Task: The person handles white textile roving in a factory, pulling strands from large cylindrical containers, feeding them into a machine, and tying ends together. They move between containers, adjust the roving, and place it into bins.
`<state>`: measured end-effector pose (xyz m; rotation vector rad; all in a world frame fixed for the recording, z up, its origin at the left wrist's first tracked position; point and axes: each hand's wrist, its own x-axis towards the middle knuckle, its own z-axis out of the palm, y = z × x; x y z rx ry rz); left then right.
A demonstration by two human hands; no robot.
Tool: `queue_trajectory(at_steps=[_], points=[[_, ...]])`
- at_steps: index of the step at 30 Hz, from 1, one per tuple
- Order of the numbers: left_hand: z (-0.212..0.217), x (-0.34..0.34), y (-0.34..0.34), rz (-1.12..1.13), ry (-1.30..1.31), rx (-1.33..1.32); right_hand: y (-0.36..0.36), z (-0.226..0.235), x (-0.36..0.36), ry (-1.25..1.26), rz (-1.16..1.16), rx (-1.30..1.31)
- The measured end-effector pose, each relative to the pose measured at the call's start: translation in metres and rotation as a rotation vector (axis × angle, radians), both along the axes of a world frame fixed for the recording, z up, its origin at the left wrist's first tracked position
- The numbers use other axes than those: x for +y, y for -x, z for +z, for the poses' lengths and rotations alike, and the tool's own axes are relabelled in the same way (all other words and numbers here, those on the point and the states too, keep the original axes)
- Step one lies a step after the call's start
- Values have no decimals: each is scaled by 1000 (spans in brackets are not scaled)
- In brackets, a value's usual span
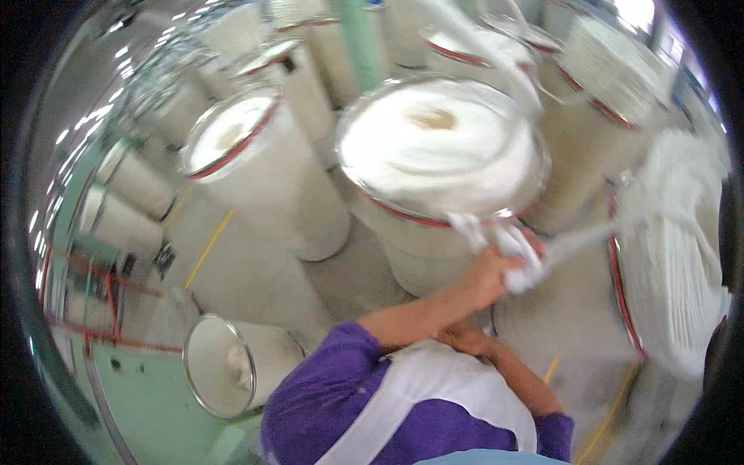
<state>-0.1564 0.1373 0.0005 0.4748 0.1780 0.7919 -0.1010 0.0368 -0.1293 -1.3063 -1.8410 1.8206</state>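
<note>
My left hand (500, 270) is closed round a bunched loop of white cotton sliver (525, 262), just outside the near rim of a large round can (418, 248). A soft strand of sliver (577, 246) stretches from that fist toward the right. Coiled white fibre (457, 159) fills the can up to its shiny red-edged rim, with a brownish dip near the middle. My right hand (465, 339) is by the white apron (446, 380), partly covered by my left forearm; its fingers are hidden.
At the right stands a can heaped with folded sliver (670, 256). Another full can (263, 178) is left of the middle, with several more behind. A nearly empty can (213, 368) tilts at the lower left, beside a green machine panel (143, 391). A green post (361, 46) rises behind.
</note>
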Motion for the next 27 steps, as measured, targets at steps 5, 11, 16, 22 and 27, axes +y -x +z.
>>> queue_trajectory(at_steps=[5,11,16,22,27], points=[[-5,-6,-4,-161,50,-10,-5,-91,10,-218,317,-453],[-10,-9,6,-140,44,-18,-1,-51,6,-598,77,-691],[-4,-5,28,-43,47,-40,-45,42,-24,-589,93,-517],[8,7,43,20,31,-106,-115,162,-86,-402,-530,188],[20,6,43,-42,40,-109,-99,184,-81,-949,-803,-25]])
